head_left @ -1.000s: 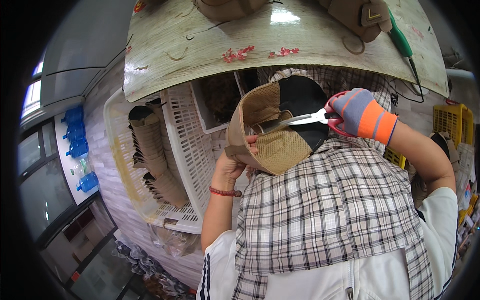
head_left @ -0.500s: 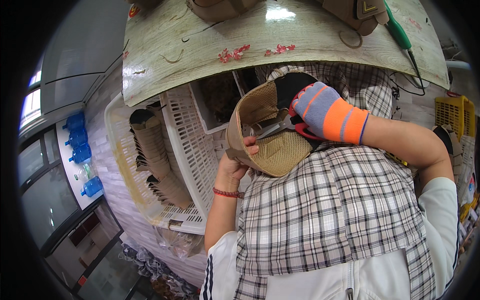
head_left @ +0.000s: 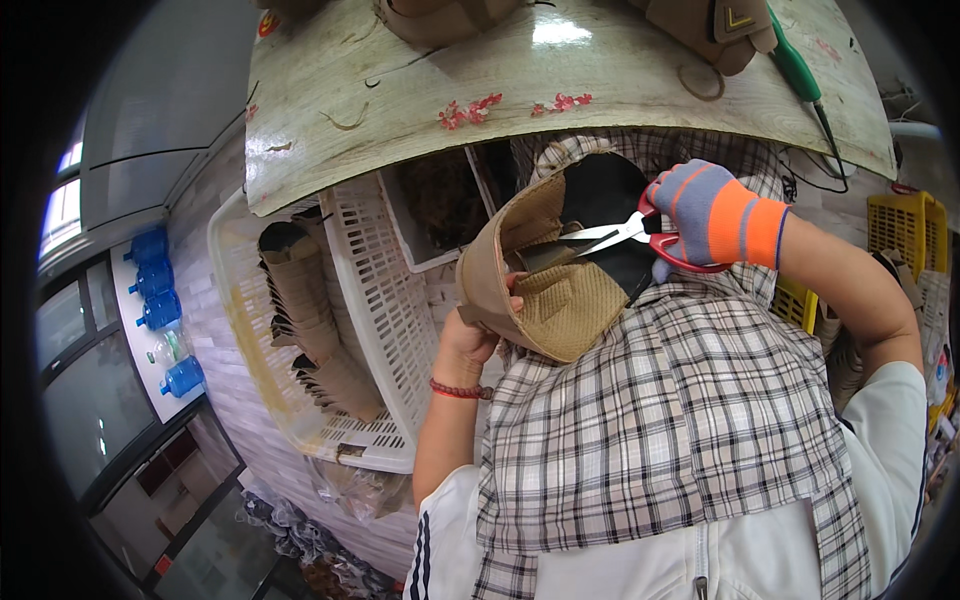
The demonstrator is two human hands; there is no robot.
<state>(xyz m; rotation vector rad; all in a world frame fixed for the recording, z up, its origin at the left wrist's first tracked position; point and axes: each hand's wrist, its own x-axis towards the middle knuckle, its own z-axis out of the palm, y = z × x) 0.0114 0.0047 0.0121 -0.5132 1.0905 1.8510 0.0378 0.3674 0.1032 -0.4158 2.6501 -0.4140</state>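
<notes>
My left hand (head_left: 478, 332), bare with a red bead bracelet at the wrist, grips the left edge of a tan cap (head_left: 568, 310). The cap is turned so its inside faces up, showing a woven tan lining and a black part at the far side. My right hand (head_left: 712, 215), in a grey and orange knitted glove, is closed round the red handles of a pair of scissors (head_left: 625, 231). The blades are a little apart and point left into the cap. Whether they touch thread or cloth I cannot tell. A checked apron (head_left: 650, 420) covers my lap below.
A wood-patterned table (head_left: 580, 70) spans the far side, bearing tan goods (head_left: 450, 18) and a green-handled corded tool (head_left: 793, 60). To the left stands a white plastic basket (head_left: 385, 270) with stacked tan pieces (head_left: 305, 290). Yellow crates (head_left: 915, 235) sit at right.
My right hand has drawn back to the right with the scissors, so more of the blades shows. The cap has shifted and tilted slightly, still in my left hand.
</notes>
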